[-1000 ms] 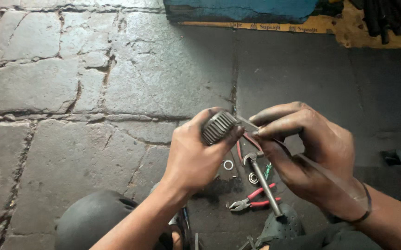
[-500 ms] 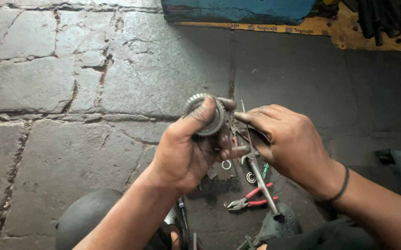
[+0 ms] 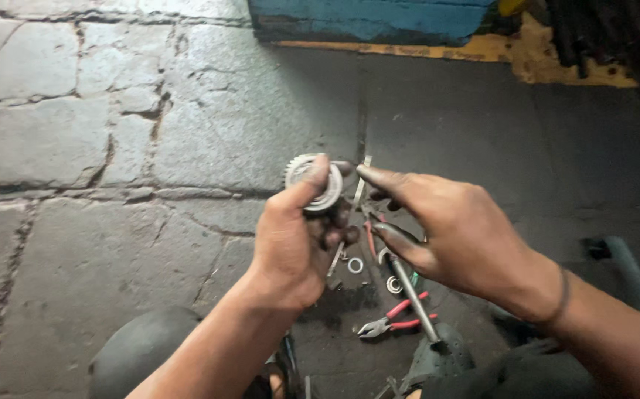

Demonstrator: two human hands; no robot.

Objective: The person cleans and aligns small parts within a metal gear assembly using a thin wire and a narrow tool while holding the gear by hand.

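Observation:
My left hand (image 3: 294, 240) grips a round toothed metal gear (image 3: 312, 181), thumb pressed across its face. My right hand (image 3: 453, 233) is beside it, fingers spread, index fingertip touching the gear's right side near a thin metal strip (image 3: 365, 174) that sticks up between the hands. Whether the right hand pinches that strip is hidden. Below the hands, on the dark oily floor, lie small metal rings (image 3: 355, 264), a bearing (image 3: 394, 284) and red-handled pliers (image 3: 390, 324).
A long metal rod tool (image 3: 412, 297) lies under my right hand. A dark rounded object (image 3: 139, 351) sits bottom left. Cracked stone paving (image 3: 76, 148) spreads left; a blue box (image 3: 372, 18) and yellow board (image 3: 556, 59) stand at the far edge.
The right hand's fingers have opened and straightened toward the gear. The left hand has turned the gear so its toothed face shows more. Both hands sit slightly lower in view.

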